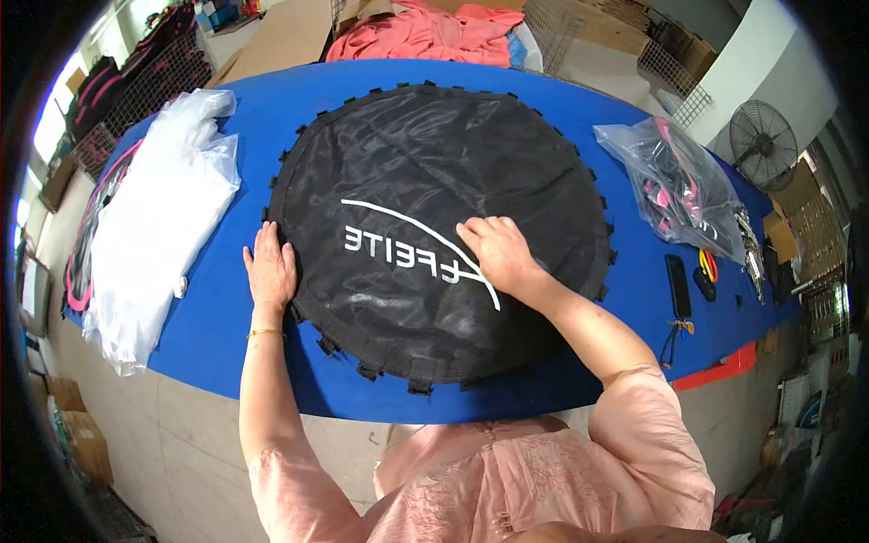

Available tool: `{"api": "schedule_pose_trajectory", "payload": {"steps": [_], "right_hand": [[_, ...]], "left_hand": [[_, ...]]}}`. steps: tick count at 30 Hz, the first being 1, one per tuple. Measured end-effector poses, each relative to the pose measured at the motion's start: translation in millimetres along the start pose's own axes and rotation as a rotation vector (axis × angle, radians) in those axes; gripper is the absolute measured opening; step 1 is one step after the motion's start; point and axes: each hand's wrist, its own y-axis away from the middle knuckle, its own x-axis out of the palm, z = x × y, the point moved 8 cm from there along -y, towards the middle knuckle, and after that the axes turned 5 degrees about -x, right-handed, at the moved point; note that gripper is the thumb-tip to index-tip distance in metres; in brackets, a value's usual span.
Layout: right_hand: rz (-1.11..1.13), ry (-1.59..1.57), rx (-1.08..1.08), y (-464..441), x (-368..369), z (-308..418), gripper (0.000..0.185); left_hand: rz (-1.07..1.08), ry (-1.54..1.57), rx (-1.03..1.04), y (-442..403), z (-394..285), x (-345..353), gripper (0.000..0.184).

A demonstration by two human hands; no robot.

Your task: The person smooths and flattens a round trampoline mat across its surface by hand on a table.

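Note:
A round black trampoline mat (407, 154) lies spread on a blue-covered table (543, 100), with small tabs all round its rim. White lettering and a curved white line are printed on it, the letters reading reversed from here. My left hand (271, 270) rests palm down on the mat's left edge, partly on the blue cloth, fingers stretched out. Over the right part of the print lies my right hand (500, 255), palm down with slightly bent fingers, covering part of the white line. Neither hand grips anything that I can see.
White plastic bags (167, 217) lie at the left over a black-and-pink item. On the right are a clear bag with pink-and-black contents (674, 185), a phone (678, 286) and a small black object with colored loops (705, 282). A fan (763, 143) stands beyond the table.

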Motion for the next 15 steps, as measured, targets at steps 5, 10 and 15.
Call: {"api": "schedule_pose_trajectory", "payload": {"steps": [5,10,15], "right_hand": [[0.007,0.174,0.195,-16,11,-60,0.046],[-0.001,0.234,0.322,-22,16,-95,0.046],[0.008,0.140,0.167,-26,16,-48,0.046]], "left_hand": [[0.010,-0.010,-0.003,0,-1,-2,0.056],[-0.001,-0.024,0.007,-2,3,4,0.057],[0.001,-0.024,0.007,-1,1,0,0.056]]}}
